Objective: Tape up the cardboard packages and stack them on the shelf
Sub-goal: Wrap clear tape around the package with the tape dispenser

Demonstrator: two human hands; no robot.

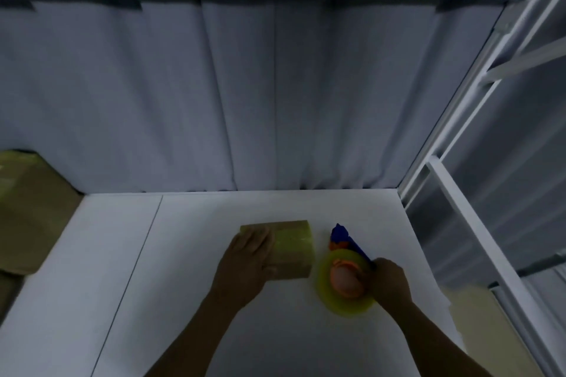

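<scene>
2 boxes (30, 211), maybe, far L; curtain (245, 95) behind.

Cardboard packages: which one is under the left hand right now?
The small package in the centre, beside the tape dispenser, under the left hand; the big packages far left lie untouched.

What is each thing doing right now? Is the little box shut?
small cardboard box: shut, shiny tape across its top, lying on the shelf board.
tape dispenser: roll loaded, held just right of the small cardboard box.
left hand: pressing on the box's left part.
right hand: gripping the tape dispenser.
large cardboard box: sitting far left, untouched.
</scene>
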